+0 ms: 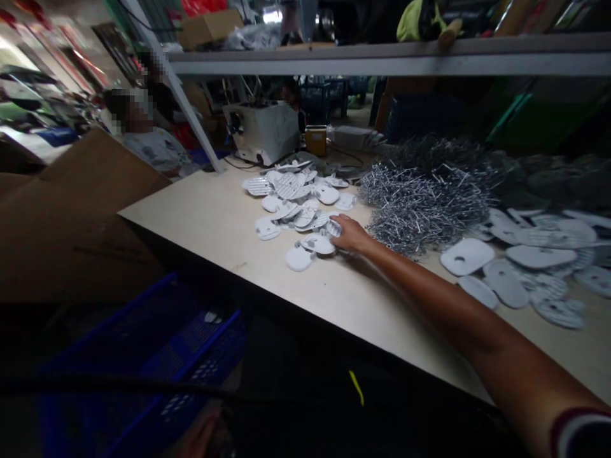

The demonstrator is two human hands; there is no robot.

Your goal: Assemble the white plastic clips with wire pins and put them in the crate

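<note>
My right hand (351, 234) reaches across the table, its fingers closed around the edge of a small white ribbed plastic piece (334, 227). It is at the near right side of a loose pile of white plastic plates (291, 184), some ribbed and some smooth with rounded corners. Just below the fingers, a flat white plate (299, 259) lies at the pile's front. Low in the view, my left hand (205, 436) is dark and blurred; its fingers cannot be made out.
A heap of metal pins or screws (424, 197) lies right of my hand, with more white plates (539, 254) beyond it. A blue crate (191, 343) stands below the table edge (267, 289), beside a cardboard box (71, 222). A shelf (382, 63) crosses above; a person (147, 143) is at back left.
</note>
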